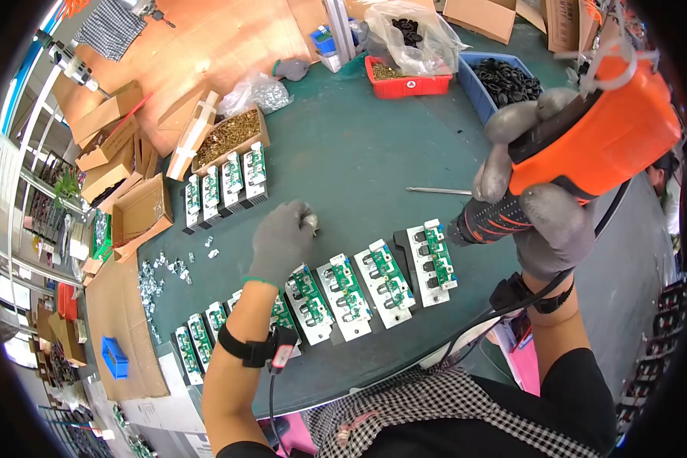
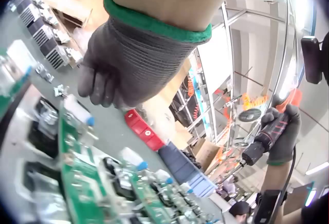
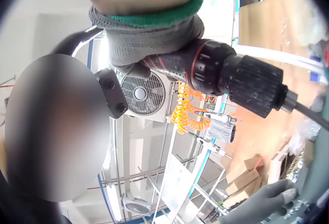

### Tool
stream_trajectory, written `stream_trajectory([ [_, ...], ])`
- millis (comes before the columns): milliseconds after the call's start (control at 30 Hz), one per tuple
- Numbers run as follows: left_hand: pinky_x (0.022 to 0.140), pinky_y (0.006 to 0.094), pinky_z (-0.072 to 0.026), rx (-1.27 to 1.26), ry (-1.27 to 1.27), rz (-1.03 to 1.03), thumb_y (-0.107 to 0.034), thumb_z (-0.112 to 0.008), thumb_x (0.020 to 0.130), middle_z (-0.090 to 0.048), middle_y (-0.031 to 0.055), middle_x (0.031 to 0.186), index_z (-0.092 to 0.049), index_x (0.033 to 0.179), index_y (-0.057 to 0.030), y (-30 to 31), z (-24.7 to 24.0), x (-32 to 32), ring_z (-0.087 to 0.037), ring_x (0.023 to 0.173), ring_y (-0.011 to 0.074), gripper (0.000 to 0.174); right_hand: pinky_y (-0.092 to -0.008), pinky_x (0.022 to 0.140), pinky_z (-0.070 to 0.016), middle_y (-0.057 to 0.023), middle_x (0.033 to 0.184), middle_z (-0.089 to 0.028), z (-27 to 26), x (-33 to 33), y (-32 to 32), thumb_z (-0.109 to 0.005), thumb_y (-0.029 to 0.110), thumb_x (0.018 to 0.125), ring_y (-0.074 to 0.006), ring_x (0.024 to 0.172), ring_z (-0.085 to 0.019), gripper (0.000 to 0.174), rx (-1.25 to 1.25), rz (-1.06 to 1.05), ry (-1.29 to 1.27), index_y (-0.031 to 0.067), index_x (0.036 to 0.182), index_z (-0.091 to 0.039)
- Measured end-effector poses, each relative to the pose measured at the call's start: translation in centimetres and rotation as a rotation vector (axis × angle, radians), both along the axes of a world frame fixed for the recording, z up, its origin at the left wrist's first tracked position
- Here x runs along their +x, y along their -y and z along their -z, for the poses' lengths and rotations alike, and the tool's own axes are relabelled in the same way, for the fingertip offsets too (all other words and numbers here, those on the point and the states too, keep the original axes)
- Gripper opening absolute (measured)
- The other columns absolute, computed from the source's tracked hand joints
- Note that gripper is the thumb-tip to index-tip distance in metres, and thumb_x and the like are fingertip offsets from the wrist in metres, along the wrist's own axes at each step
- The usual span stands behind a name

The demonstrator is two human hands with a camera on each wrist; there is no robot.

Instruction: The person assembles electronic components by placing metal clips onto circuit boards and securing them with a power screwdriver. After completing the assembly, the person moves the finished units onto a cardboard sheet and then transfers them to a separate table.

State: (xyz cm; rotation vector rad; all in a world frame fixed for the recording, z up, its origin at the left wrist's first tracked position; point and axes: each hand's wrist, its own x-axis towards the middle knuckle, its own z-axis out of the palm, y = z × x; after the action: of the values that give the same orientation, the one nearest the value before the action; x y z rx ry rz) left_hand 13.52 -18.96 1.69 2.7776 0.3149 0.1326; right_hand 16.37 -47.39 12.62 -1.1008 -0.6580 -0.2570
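My right gloved hand (image 1: pixel 549 221) grips an orange and black electric drill (image 1: pixel 611 133), raised over the right side of the table. In the right wrist view its black chuck (image 3: pixel 255 86) carries a long metal bit (image 3: pixel 311 115). The left gloved hand (image 1: pixel 282 240) hovers behind a front row of green circuit boards on pale metal plates (image 1: pixel 346 298). Its fingers (image 2: pixel 105 88) are curled, with a light spot at the fingertips in the head view; I cannot tell whether anything is inside. The left forearm covers part of the row.
Boards on black heatsinks (image 1: pixel 237 183) stand at back left beside a box of brass-coloured screws (image 1: pixel 233 133). Loose silvery pieces (image 1: pixel 151 290) lie at left. A red bin (image 1: pixel 412 85) and a blue bin of black parts (image 1: pixel 477 95) stand behind. A slim metal rod (image 1: pixel 435 190) lies mid-table.
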Motion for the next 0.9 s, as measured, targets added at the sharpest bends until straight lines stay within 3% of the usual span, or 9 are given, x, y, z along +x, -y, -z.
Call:
stream_trajectory([
  [100,0.078,0.0372,-0.0494,0.120,-0.187,-0.066,-0.025,-0.065,0.084,-0.065,0.0108,0.091,-0.067,0.095,-0.0092,-1.6,0.7,0.9,-0.063,0.087,0.0286,0.019,-0.0323,0.060,-0.0543,-0.0195,0.108,-0.059,-0.4,-0.3,0.2,-0.065,0.012,0.065,-0.0194,0.069,-0.063,0.066,0.045,-0.057,0.002,0.0026,0.126,-0.041],
  [200,0.078,0.0377,-0.0496,-0.029,-0.163,0.043,-0.022,-0.067,0.082,-0.066,0.0099,0.089,-0.066,0.095,-0.0104,-1.6,1.5,0.0,-0.064,0.085,0.0283,0.017,-0.0324,0.061,-0.0547,-0.0194,0.107,-0.059,-0.5,-0.8,0.6,-0.065,0.010,0.065,-0.0197,0.069,-0.064,0.067,0.005,-0.022,-0.009,0.0031,0.127,-0.040],
  [300,0.077,0.0379,-0.0500,0.200,-0.142,0.120,-0.019,-0.068,0.081,-0.066,0.0102,0.088,-0.066,0.099,-0.0104,-1.4,2.9,0.6,-0.065,0.085,0.0273,0.020,-0.0325,0.061,-0.0551,-0.0198,0.107,-0.060,0.2,-0.9,-0.1,-0.065,0.010,0.065,-0.0201,0.069,-0.064,0.067,0.074,-0.013,-0.021,0.0031,0.127,-0.040],
  [400,0.072,0.0336,-0.0503,0.020,-0.119,0.059,-0.016,-0.069,0.081,-0.065,0.0096,0.082,-0.064,0.101,-0.0061,-0.1,1.5,0.7,-0.064,0.079,0.0213,0.023,-0.0330,0.061,-0.0554,-0.0206,0.107,-0.060,0.1,-0.9,0.0,-0.065,0.011,0.065,-0.0206,0.070,-0.064,0.067,0.065,-0.052,-0.030,0.0029,0.127,-0.040],
  [500,0.068,0.0271,-0.0488,-0.579,-0.046,0.084,-0.013,-0.069,0.080,-0.062,0.0048,0.078,-0.062,0.104,-0.0012,3.4,-1.1,-0.5,-0.060,0.073,0.0131,0.028,-0.0345,0.062,-0.0562,-0.0215,0.110,-0.059,-0.4,-1.3,0.3,-0.063,0.011,0.068,-0.0217,0.072,-0.065,0.066,0.072,-0.077,-0.051,0.0027,0.129,-0.039],
  [600,0.065,0.0231,-0.0466,-0.799,-0.020,0.152,-0.011,-0.072,0.079,-0.057,-0.0008,0.074,-0.062,0.108,0.0012,7.8,-3.4,-2.2,-0.053,0.069,0.0067,0.033,-0.0361,0.063,-0.0571,-0.0229,0.114,-0.058,-0.7,-1.4,0.3,-0.061,0.011,0.072,-0.0229,0.074,-0.066,0.065,0.108,-0.122,-0.035,0.0022,0.132,-0.037],
  [733,0.063,0.0225,-0.0454,-0.897,-0.096,0.192,-0.007,-0.070,0.082,-0.060,-0.0006,0.079,-0.062,0.114,0.0007,10.0,-2.4,-3.3,-0.052,0.069,0.0048,0.035,-0.0367,0.065,-0.0576,-0.0238,0.118,-0.056,-0.5,-1.5,0.2,-0.060,0.010,0.076,-0.0237,0.076,-0.066,0.064,0.144,-0.166,-0.014,0.0018,0.135,-0.035],
  [900,0.055,0.0245,-0.0413,-0.810,-0.044,0.207,-0.012,-0.070,0.083,-0.051,-0.0010,0.068,-0.064,0.110,-0.0004,10.6,-2.0,-3.6,-0.046,0.060,0.0055,0.030,-0.0367,0.067,-0.0576,-0.0237,0.119,-0.056,-0.2,-1.5,0.1,-0.060,0.010,0.079,-0.0238,0.078,-0.067,0.063,0.149,-0.247,-0.037,0.0023,0.136,-0.034],
])
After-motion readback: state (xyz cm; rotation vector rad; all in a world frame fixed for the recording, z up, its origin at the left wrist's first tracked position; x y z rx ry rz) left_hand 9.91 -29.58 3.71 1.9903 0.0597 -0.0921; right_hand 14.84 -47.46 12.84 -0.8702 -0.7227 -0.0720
